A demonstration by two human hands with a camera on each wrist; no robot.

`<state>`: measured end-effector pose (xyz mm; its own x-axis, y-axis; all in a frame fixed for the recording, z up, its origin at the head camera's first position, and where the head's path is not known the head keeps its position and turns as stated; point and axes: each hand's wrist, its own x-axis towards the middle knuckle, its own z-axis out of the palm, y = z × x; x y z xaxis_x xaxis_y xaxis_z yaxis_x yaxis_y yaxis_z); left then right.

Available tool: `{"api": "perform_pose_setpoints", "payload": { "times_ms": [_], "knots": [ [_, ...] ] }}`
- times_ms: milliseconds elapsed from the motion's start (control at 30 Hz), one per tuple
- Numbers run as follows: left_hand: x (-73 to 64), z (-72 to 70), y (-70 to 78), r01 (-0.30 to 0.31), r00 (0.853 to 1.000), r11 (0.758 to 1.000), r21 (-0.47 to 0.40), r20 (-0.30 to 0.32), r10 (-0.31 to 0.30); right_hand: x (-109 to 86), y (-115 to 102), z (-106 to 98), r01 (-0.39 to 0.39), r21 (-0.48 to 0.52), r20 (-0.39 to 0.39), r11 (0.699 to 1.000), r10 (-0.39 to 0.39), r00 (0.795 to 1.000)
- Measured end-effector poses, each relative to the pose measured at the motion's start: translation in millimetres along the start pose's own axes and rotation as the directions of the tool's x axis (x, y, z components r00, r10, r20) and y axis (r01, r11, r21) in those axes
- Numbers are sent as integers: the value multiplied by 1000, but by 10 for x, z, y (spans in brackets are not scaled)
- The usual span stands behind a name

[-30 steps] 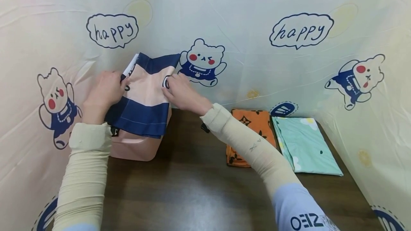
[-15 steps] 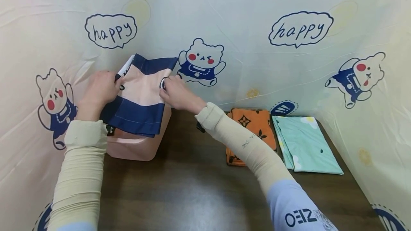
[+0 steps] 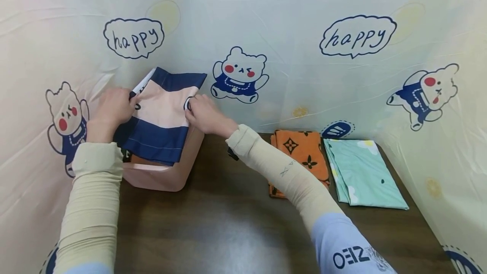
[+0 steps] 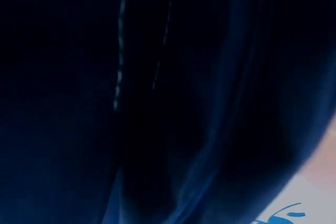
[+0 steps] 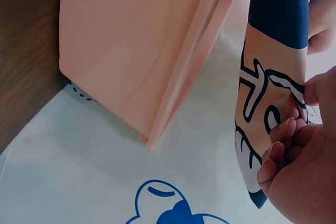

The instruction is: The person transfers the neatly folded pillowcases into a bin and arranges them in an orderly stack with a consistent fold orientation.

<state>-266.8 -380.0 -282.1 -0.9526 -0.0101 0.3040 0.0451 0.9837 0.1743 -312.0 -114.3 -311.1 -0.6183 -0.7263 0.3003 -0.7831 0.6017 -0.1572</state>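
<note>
From the head view, the left hand (image 3: 114, 107) and right hand (image 3: 203, 113) pinch opposite edges of a folded navy-and-pink cloth (image 3: 157, 117) over the pink bin (image 3: 160, 176) at the desk's (image 3: 228, 231) far left; keeping both edges level should lower it flat. The backdrop reads "happy" (image 3: 134, 39), the sleeve "OEIZ". The left wrist view shows only dark cloth. The right wrist view shows fingers (image 5: 283, 140) curled on the cloth's edge.

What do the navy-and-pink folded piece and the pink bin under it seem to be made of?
The navy-and-pink piece looks like thin woven cloth, matte: it folds, drapes and shows stitched hems. The pink bin seems to be moulded plastic with a smooth, faintly glossy wall and rounded corners.
</note>
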Motion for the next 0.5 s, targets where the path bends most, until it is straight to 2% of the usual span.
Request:
{"api": "perform_pose_setpoints", "payload": {
  "times_ms": [400,500],
  "knots": [
    [-30,14,-174,11,1000,1000,16,27,-11,75,-92,124,23,-54,19,998,-22,1000],
    [-17,33,-203,-3,1000,1000,21,28,2,86,-91,149,21,-60,18,998,-20,1000]
  ]
}}
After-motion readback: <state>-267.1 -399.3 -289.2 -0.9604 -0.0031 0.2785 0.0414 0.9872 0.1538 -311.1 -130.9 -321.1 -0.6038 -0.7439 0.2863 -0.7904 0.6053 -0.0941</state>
